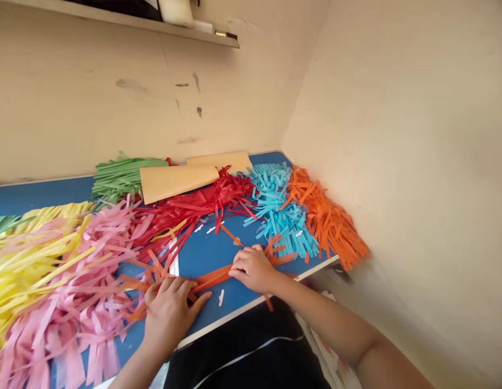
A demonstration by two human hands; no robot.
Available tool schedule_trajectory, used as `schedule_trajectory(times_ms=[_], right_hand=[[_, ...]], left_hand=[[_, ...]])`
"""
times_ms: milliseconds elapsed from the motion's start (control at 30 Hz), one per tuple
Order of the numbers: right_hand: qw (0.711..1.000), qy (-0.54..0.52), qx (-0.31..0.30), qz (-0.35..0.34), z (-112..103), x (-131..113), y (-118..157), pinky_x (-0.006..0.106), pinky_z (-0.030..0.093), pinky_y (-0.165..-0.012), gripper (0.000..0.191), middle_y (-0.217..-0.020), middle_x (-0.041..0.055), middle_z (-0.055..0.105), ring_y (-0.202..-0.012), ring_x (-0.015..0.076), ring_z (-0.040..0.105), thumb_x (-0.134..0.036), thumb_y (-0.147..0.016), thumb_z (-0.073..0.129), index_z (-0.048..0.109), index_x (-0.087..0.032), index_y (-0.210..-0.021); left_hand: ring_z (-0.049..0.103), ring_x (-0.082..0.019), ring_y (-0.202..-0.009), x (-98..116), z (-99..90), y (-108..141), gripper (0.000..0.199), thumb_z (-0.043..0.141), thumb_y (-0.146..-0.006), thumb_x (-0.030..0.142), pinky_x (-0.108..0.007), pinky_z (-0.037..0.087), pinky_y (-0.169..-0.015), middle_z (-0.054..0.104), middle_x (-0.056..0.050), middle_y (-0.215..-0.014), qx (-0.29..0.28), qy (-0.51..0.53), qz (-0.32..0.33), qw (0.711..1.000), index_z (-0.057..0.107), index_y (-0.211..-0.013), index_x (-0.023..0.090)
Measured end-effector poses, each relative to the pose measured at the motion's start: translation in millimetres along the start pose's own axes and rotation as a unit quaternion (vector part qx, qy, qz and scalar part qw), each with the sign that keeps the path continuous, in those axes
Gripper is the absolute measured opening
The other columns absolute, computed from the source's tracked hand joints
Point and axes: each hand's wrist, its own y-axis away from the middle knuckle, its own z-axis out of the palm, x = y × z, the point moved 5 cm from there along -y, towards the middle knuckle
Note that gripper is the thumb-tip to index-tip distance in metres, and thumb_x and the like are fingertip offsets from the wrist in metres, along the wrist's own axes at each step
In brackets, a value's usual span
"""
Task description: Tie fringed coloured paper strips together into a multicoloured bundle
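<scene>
Brt, soft light w/ shadow low, R wall (405, 151).

Single cam, worn on person's head, looking fwd & down at desk (202, 244) from just over its near edge. Close range: L hand (169, 307) a bit L of ctr, R hand (253, 269) abt ctr, both in lower half, w/ forearms entering fr. btm edge. Black clothing (242, 348) at btm ctr, directly below cam. Near edge of desk slants up to R, so view sits at an angle to it. Wide field: back wall (92, 108) fills most of upper L, shelf (125, 20) cut off at top; side wall (416, 135) takes R side, corner betw. walls R of ctr. Ht squeezed by a qtr.
</scene>
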Motion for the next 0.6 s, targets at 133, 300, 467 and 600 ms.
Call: schedule_trajectory(times_ms=[133,300,467,600], right_hand=[[1.000,0.013,0.005,0.023,2,2,-2,0.032,0.025,-0.077,0.018,-0.082,-0.0014,0.067,-0.082,0.0141,0.055,-0.029,-0.089,0.069,0.070,-0.019,-0.074],[0.995,0.069,-0.010,0.066,3,-1,-7,0.031,0.024,-0.070,0.024,-0.078,0.0001,0.064,-0.082,0.0157,0.053,-0.029,-0.087,0.067,0.065,-0.017,-0.066],[0.990,0.102,-0.051,0.088,2,3,-17,0.031,0.024,-0.068,0.029,-0.076,0.0007,0.063,-0.080,0.0167,0.054,-0.031,-0.088,0.065,0.061,-0.017,-0.063],[0.985,0.144,0.019,0.098,-18,5,-15,0.036,0.029,-0.078,0.018,-0.089,0.0033,0.067,-0.088,0.0209,0.056,-0.036,-0.085,0.070,0.065,-0.019,-0.085]], left_hand=[[0.064,-0.024,-0.086,-4,3.6,-6,0.039,0.045,-0.095,0.051,-0.042,0.034,-0.084,0.074,-0.001,-0.084,-0.048,0.047,0.005,0.998,0.070,-0.079,0.026],[0.064,-0.027,-0.082,-3,0.7,-15,0.046,0.038,-0.096,0.048,-0.040,0.034,-0.077,0.073,-0.003,-0.075,-0.066,0.006,-0.030,0.997,0.067,-0.069,0.024],[0.065,-0.028,-0.080,3,1.6,-21,0.045,0.039,-0.096,0.045,-0.040,0.033,-0.071,0.071,-0.004,-0.072,-0.108,-0.066,-0.018,0.992,0.065,-0.066,0.023],[0.065,-0.028,-0.084,2,-6.6,-22,0.031,0.045,-0.095,0.041,-0.043,0.036,-0.078,0.072,-0.006,-0.083,-0.048,-0.096,0.020,0.994,0.067,-0.085,0.022]])
